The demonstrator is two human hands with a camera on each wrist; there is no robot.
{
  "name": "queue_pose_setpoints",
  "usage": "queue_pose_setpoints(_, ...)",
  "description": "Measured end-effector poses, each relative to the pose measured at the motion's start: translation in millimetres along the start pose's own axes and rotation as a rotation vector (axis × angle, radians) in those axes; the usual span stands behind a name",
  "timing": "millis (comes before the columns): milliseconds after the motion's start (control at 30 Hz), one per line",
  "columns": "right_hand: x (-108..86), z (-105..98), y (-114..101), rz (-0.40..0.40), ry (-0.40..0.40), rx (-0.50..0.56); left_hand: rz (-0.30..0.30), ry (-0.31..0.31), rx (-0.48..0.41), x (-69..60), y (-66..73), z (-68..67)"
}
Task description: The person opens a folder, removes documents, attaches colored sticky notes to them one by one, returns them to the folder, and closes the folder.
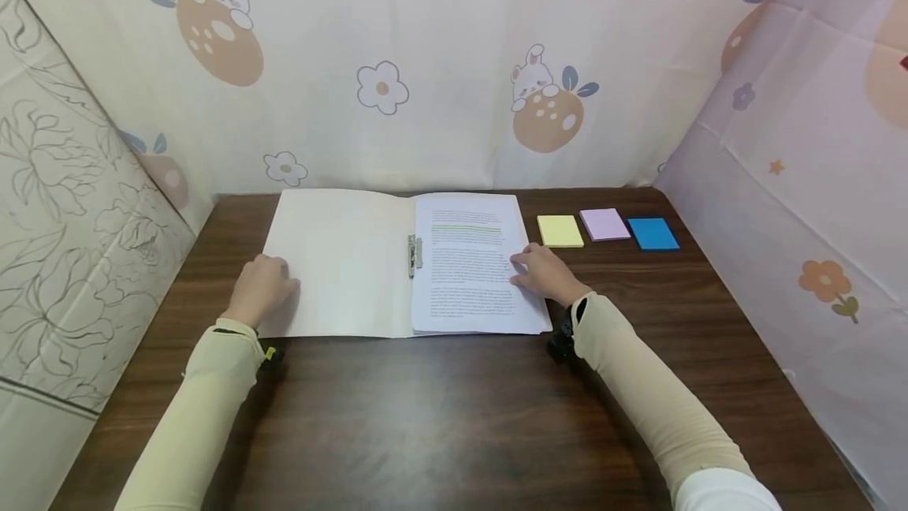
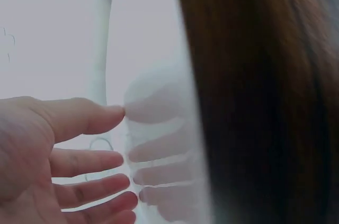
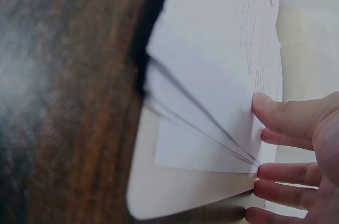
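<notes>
Near table: I see bare dark wood table (image 1: 397, 432) in front of the work; both sleeved forearms come in over it.
Left hand: (image 1: 260, 288) at the outer edge of the white folder's (image 1: 340, 266) left cover, fingers apart and fairly straight, tips at the surface; I see no pinch.
Right hand: (image 1: 546, 273) at the right edge of the paper stack (image 1: 464, 274), thumb over the top page, other fingers along the side edge. Can't tell if it pinches sheets or only rests there.
Key relation: stack lies left of the right hand, long axis running away from me; right hand is nearer, left is a full cover away. I'd judge the free right edge matters most, since the metal clip (image 1: 412, 256) sits at the opposite side.
Past the right hand: yellow pad (image 1: 560, 231), lilac pad (image 1: 605, 225), blue pad (image 1: 653, 233), side by side.
Backdrop: printed curtain (image 1: 454, 22).
Hard to read: lower sheets mostly covered; left wrist view washed out; text too small for me.
</notes>
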State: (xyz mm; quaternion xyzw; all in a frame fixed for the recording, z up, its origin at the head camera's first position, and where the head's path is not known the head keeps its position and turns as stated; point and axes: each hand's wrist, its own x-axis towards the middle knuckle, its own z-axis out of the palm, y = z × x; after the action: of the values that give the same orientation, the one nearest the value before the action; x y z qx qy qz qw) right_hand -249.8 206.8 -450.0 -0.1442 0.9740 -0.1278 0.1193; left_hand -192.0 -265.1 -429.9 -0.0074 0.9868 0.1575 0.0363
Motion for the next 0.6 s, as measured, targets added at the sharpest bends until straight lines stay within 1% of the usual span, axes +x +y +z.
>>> queue_pose_setpoints(67, -0.5, 0.5, -0.5, -0.004, 0.001, 0.012, 0.023, 0.053, 0.018, -0.1, 5.2, -0.8)
queue_pose_setpoints(133, -0.3, 0.5, -0.3, -0.004, 0.001, 0.024, 0.054, 0.092, 0.045, 1.2, 11.2, -2.2)
queue_pose_setpoints(200, 0.4, -0.1, 0.2, -0.004, -0.001, 0.027, 0.073, 0.124, 0.058, 3.0, 17.8, -3.8)
queue_pose_setpoints(300, 1.6, 0.2, 1.3, -0.008, -0.002, 0.031, 0.08, 0.153, 0.053, 5.5, 27.3, -5.3)
queue_pose_setpoints(400, 2.6, 0.9, 1.8, -0.015, 0.005, 0.034, 0.06, 0.171, 0.02, 7.1, 37.6, -5.4)
queue_pose_setpoints(600, 3.2, 2.9, 3.4, -0.014, 0.012, 0.048, 0.06, 0.213, 0.035, 9.5, 61.7, -2.2)
